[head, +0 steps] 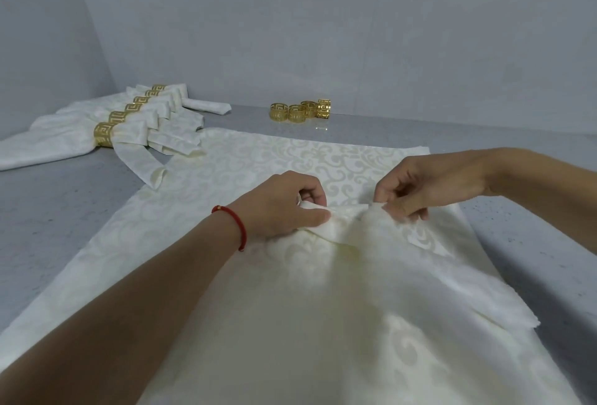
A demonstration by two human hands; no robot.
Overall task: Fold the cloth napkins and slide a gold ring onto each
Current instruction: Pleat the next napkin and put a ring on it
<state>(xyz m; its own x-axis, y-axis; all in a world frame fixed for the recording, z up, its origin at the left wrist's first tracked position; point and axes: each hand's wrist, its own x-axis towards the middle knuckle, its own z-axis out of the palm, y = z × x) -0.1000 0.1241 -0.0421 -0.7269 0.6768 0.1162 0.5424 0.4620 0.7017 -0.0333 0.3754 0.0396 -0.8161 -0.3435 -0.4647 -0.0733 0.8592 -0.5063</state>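
Note:
A cream patterned napkin lies spread on the grey table, its near part gathered into pleats at the middle. My left hand, with a red string at the wrist, pinches the left end of the pleated fold. My right hand pinches the right end of the same fold. Several loose gold rings stand in a row beyond the napkin. At the far left lies a row of folded napkins, each with a gold ring around it.
The grey table meets grey walls at the back and left. One rolled napkin without a ring lies behind the finished row. Bare tabletop shows at the right of the spread napkin.

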